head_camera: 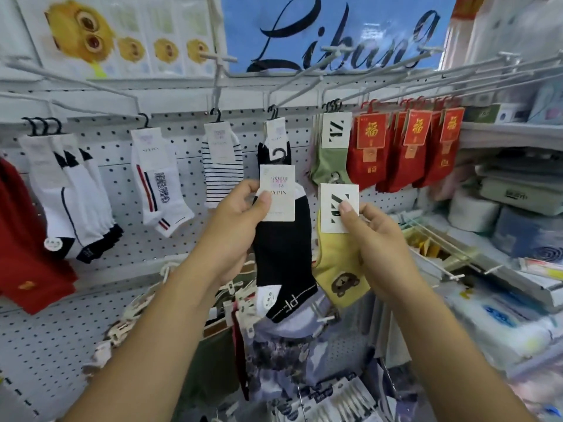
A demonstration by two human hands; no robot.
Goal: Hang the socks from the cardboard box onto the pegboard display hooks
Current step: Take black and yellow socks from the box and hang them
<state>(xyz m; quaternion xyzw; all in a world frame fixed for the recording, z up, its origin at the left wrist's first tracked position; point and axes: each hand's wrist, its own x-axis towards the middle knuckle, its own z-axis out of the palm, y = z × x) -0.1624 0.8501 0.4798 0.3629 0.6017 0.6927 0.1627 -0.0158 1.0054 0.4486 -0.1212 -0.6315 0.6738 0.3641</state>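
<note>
My left hand (pixel 240 220) pinches the white card label of a black sock (pixel 283 257) with a white cuff, held up in front of the pegboard (pixel 122 239). Its black hanger hook sits just below a matching black sock (pixel 275 147) hanging on a white display hook (pixel 292 89). My right hand (pixel 380 239) pinches the white label of a yellow sock (pixel 338 269) with a bear face, below hanging green socks (pixel 329 159). No cardboard box is in view.
White socks (pixel 70 196), a striped-band sock (pixel 161 184) and a black-striped sock (pixel 222 172) hang to the left; red socks (pixel 396 153) hang to the right. Long white hooks jut out overhead. Shelves with packaged goods (pixel 518 239) fill the right. Clothes on clip hangers (pixel 243 315) hang below.
</note>
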